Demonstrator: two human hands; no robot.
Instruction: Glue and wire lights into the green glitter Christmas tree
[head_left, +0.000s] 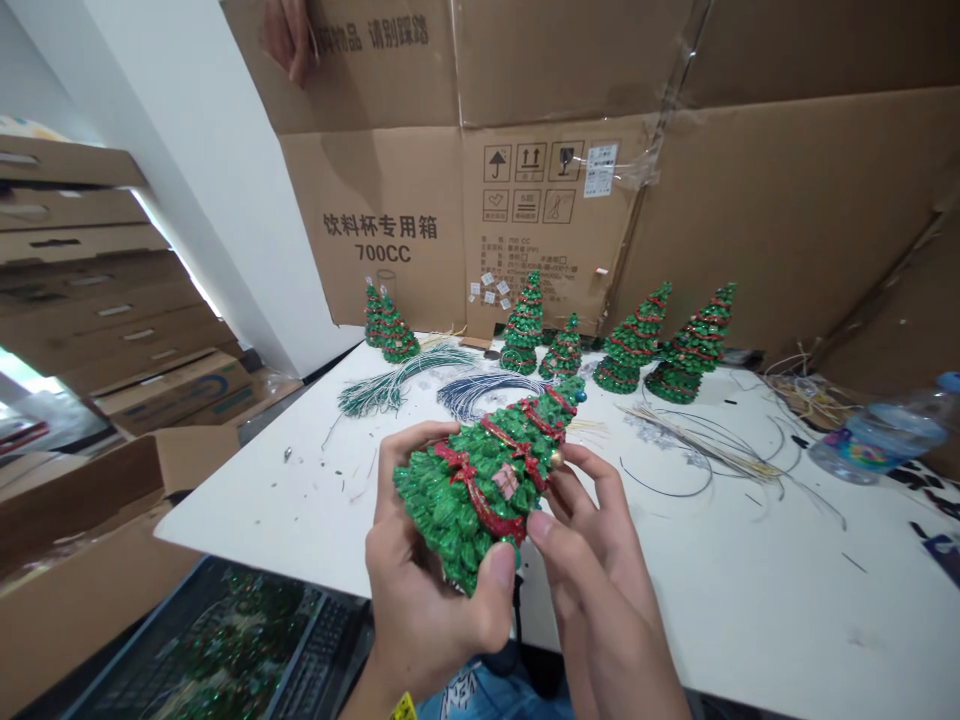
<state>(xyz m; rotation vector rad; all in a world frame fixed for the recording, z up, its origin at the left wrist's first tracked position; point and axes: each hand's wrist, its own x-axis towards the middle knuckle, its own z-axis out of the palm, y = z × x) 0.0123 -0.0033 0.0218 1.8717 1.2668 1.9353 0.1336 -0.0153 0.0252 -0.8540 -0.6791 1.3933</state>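
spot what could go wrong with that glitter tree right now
The glittery Christmas tree sits in the left hand and right hand near the edge of the white table, so a slip could drop it onto the keyboard, already speckled with green glitter. More flakes might fall between its keys. The plastic water bottle, lying on its side, could roll into the loose wires.

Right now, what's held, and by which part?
A glittery green Christmas tree figurine with red ribbon: the left hand cups its wide base, the right hand grips its middle.

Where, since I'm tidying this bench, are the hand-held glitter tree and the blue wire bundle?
glitter tree (435,500), head view, point on its green glittered body
blue wire bundle (472,395), head view, point on its looped strands
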